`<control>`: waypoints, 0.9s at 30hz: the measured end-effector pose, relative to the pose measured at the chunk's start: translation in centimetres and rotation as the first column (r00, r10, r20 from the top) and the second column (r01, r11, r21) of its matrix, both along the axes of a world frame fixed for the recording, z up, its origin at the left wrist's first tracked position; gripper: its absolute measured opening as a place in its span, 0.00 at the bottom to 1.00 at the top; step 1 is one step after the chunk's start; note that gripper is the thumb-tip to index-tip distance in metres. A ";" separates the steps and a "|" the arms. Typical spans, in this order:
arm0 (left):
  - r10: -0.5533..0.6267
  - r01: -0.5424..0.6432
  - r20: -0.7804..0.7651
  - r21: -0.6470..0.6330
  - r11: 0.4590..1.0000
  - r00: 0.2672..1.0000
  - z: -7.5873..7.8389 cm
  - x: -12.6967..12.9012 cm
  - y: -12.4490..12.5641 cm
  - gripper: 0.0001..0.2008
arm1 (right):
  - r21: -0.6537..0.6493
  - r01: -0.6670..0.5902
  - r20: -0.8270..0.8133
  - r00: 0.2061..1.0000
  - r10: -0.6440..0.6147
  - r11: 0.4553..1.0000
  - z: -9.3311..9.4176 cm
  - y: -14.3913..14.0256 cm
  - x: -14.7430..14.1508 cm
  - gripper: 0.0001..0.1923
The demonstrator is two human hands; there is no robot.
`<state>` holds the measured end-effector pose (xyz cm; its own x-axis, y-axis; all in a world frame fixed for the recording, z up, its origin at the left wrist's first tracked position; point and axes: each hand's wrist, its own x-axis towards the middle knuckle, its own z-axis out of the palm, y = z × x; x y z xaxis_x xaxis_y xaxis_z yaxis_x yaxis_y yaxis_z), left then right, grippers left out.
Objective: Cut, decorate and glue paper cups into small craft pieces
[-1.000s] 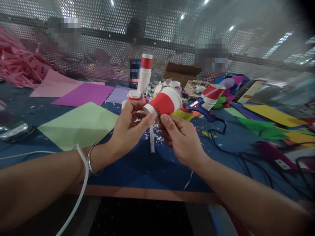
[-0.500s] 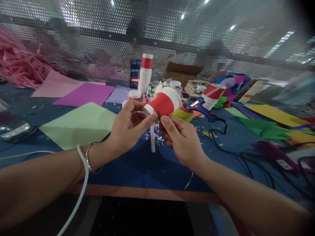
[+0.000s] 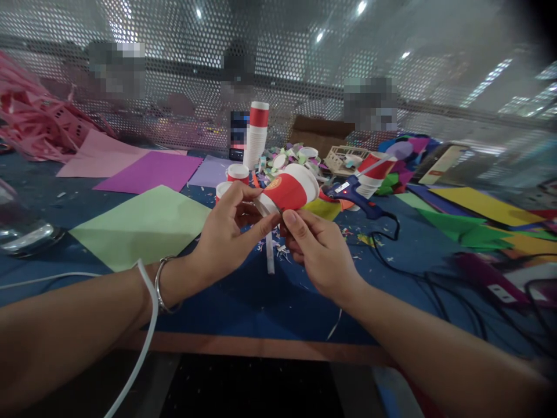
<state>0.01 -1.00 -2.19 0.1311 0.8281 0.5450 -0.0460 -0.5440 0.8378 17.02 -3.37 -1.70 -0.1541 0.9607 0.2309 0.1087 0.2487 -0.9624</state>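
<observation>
Head view, seen from beside the bench. Item: red-and-white paper cup, one, held above the table, tipped sideways; long axis slanting from base, at left, up rightward to rim. Left hand: nearer the base, fingers and thumb grasping it. Right hand: fingertips bunched beneath the cup's side; what they pinch, I cannot tell.

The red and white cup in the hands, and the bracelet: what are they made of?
The cup looks like paper, maybe coated: smooth, softly dull, with a printed-looking yellowish circle. The bracelet seems to be polished metal, since it's silvery and glints.
</observation>
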 end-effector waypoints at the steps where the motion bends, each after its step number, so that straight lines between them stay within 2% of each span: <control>1: 0.001 -0.001 -0.005 0.007 1.000 1.000 0.0 0.0 0.0 0.16 | -0.001 0.000 -0.002 1.000 0.000 1.000 0.0 0.0 0.0 0.23; 8: 0.067 -0.062 -0.058 0.086 0.994 0.996 -0.3 0.1 0.0 0.15 | 0.009 -0.001 -0.007 1.000 0.001 1.000 0.0 -0.1 -0.1 0.22; 19: 0.087 -0.068 -0.153 0.129 0.989 0.984 -0.7 -0.3 0.2 0.16 | -0.059 -0.003 -0.069 0.998 -0.001 0.998 -0.4 0.0 -0.3 0.22; 27: 0.132 -0.095 -0.202 0.185 0.978 0.970 -1.3 -0.4 0.3 0.16 | -0.026 0.009 -0.035 0.999 -0.010 1.000 -0.4 0.0 -0.2 0.21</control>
<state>-0.42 -0.69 -3.45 0.1697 0.7403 0.6505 0.1932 -0.6722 0.7147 16.83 -3.41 -2.08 -0.1375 0.9678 0.2107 0.0768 0.2225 -0.9719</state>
